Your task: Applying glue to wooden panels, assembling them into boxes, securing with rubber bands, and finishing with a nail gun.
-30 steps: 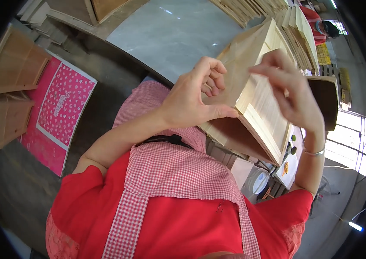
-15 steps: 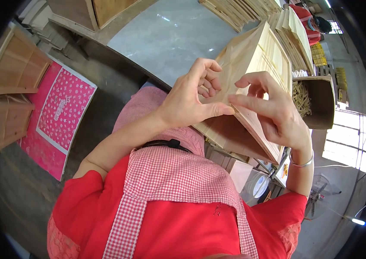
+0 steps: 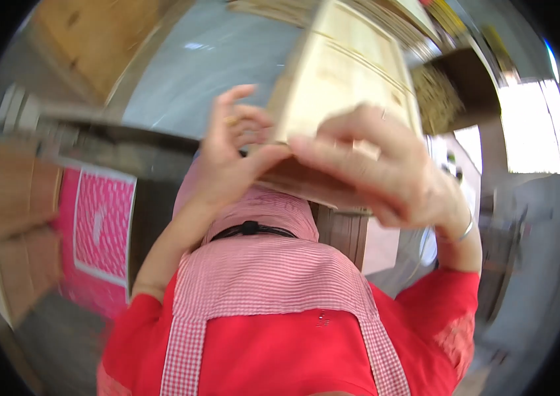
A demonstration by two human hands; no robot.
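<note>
A pale wooden box-like piece (image 3: 352, 72) with a panelled face stands on end in front of me, its brown lower side turned toward my apron. My left hand (image 3: 230, 148) is at its near left corner, the thumb stretched to that corner and the other fingers loosely bent and apart. From the right comes my right hand (image 3: 392, 168), smeared by motion. One of its fingertips meets the same corner, close to my left thumb. Whether anything small sits between the two tips is too blurred to see.
A grey tabletop (image 3: 207, 72) lies beyond my left hand, with wooden panels (image 3: 273, 13) at its far side. On the right is a cardboard box (image 3: 468, 72) of shavings-like strips. Wooden cabinets (image 3: 22, 218) and a pink patterned sheet (image 3: 101, 224) are at the left.
The whole view has swung, and the wooden piece now appears more upright and further left. Both hands appear shifted left and lower, still meeting at its near corner.
</note>
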